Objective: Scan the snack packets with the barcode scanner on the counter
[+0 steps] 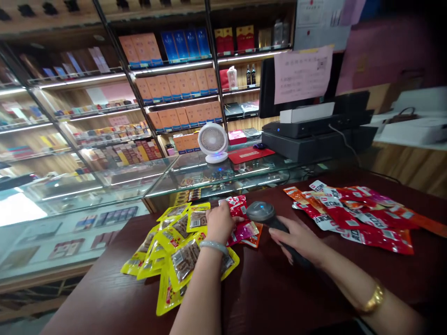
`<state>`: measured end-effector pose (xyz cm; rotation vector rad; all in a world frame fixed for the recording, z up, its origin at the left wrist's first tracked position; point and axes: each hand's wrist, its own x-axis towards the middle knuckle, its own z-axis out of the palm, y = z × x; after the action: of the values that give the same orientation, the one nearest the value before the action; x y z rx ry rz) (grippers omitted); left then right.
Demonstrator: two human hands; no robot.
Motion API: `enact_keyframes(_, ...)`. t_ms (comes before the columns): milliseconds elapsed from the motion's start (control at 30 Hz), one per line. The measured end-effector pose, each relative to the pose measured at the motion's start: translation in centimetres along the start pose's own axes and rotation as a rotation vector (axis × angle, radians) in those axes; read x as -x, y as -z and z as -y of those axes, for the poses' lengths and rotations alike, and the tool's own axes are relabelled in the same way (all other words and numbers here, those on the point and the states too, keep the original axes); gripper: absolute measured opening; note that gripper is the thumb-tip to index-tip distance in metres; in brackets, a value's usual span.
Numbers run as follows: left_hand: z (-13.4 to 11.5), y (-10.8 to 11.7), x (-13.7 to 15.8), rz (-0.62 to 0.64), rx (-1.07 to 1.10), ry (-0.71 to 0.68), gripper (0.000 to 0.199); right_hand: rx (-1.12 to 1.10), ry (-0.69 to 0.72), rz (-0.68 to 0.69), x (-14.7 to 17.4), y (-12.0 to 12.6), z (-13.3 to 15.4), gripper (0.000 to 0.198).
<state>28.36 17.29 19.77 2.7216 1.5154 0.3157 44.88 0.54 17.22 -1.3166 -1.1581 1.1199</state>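
Observation:
My left hand (220,224), with a pale bangle on its wrist, has its fingers closed on a red snack packet (238,202); the fingertips are partly hidden. A pink packet (247,231) and an orange packet (253,238) lie just beside that hand. Wrapped round the handle of a dark grey barcode scanner (261,211) is my right hand (296,237). The scanner's head points toward the red packet, a little apart from it. Yellow snack packets (185,260) with clear windows are heaped under and left of my left forearm.
Red and orange packets (349,209) form a pile at the right of the dark wooden table (258,293). Behind it stand a glass counter (206,174), a white fan (213,142), a red mat (249,154) with a mouse, and a monitor (268,88). Stocked shelves line the back.

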Motion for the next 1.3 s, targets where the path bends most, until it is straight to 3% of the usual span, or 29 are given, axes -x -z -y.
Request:
enact_keyframes(233, -0.8, 0.2, 0.3, -0.074, 0.077, -0.129, 0.033, -0.033, 0.024, -0.228, 3.7, -2.0, -0.9, 0.039)
enact_keyframes(367, -1.1, 0.3, 0.5, -0.062, 0.144, -0.157, 0.030, -0.049, 0.050, -0.302, 4.4, -2.9, -1.1, 0.040)
enact_keyframes(567, -3.6, -1.7, 0.7, -0.020, 0.537, -0.102, 0.037, -0.097, 0.074, -0.368, 5.1, -3.8, -2.5, 0.035)
enact_keyframes(700, -5.2, -2.9, 0.9, 0.095, 0.824, -0.289, 0.062, -0.193, 0.096, -0.414, 5.4, -4.0, -3.1, 0.037)
enact_keyframes(767, -4.5, -2.1, 1.0, 0.096, 0.729, -0.358, 0.063, -0.229, 0.105, -0.412, 5.5, -4.1, -3.1, 0.037)
enact_keyframes(867, -2.1, -0.1, 0.9, 0.037, 0.322, -0.291, 0.045, -0.253, 0.116, -0.392, 5.7, -4.3, -3.0, 0.036)
enact_keyframes(1000, 0.7, 1.0, 0.7, 0.166, -0.080, -0.173, 0.054, -0.236, 0.121, -0.354, 5.8, -4.5, -2.9, 0.034)
enact_keyframes(1133, 0.8, 0.2, 0.5, 0.268, -0.142, -0.195, 0.053, -0.205, 0.109, -0.339, 5.8, -4.6, -2.8, 0.032)
enact_keyframes(1300, 0.0, 0.1, 0.0, 0.178, -0.054, -0.164, 0.043, -0.155, 0.075, -0.307, 6.2, -5.0, -2.6, 0.034)
